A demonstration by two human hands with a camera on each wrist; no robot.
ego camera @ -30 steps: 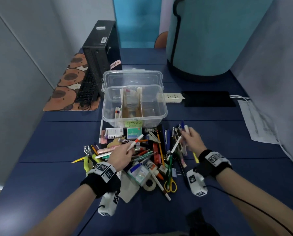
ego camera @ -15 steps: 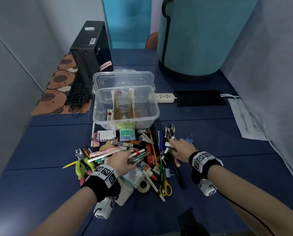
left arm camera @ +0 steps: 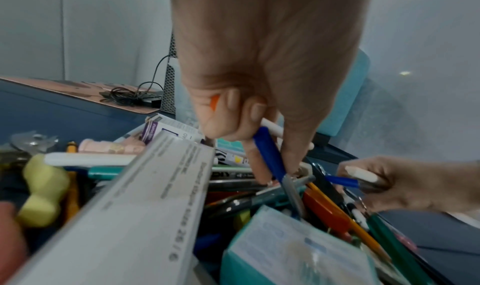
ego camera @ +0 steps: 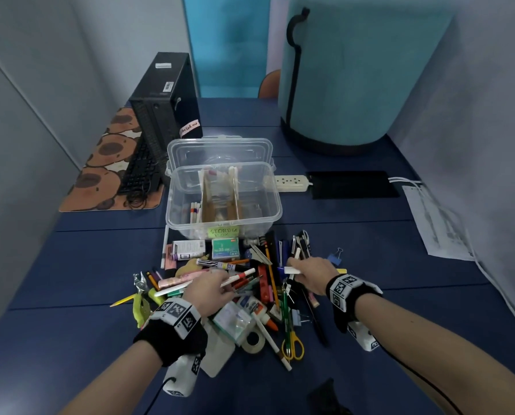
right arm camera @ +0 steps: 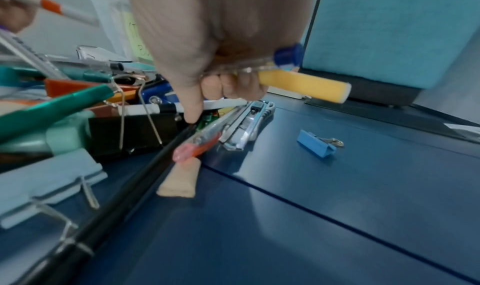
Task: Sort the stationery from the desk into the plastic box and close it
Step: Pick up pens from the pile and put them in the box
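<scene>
The clear plastic box (ego camera: 275,202) stands open, with cardboard dividers and a few pens in its left compartment; its lid (ego camera: 220,149) lies just behind. In front of it is a pile of stationery (ego camera: 265,283). Over the pile's left part, my left hand (ego camera: 220,287) grips a white marker with an orange band (ego camera: 239,277) and pinches a blue pen (left arm camera: 270,156) still lying in the pile. My right hand (ego camera: 298,269) is over the right part and holds a small bunch: a clear pen with a blue cap (right arm camera: 285,56), a yellow highlighter (right arm camera: 303,86) and a white pen (ego camera: 292,270). Its forefinger (right arm camera: 193,113) points down into the pile.
A computer tower (ego camera: 166,106), keyboard (ego camera: 139,172) and patterned mat (ego camera: 106,163) are at the back left. A power strip (ego camera: 292,183), black pad (ego camera: 352,184) and teal cylinder (ego camera: 355,70) stand behind right. Paper (ego camera: 435,223) lies far right. A blue binder clip (right arm camera: 315,143) and a utility knife (right arm camera: 246,125) lie by my right hand.
My right hand has come back from the pile's far edge to its middle, still holding pens. My left hand has dropped lower into the pile with the marker and taken the blue pen.
</scene>
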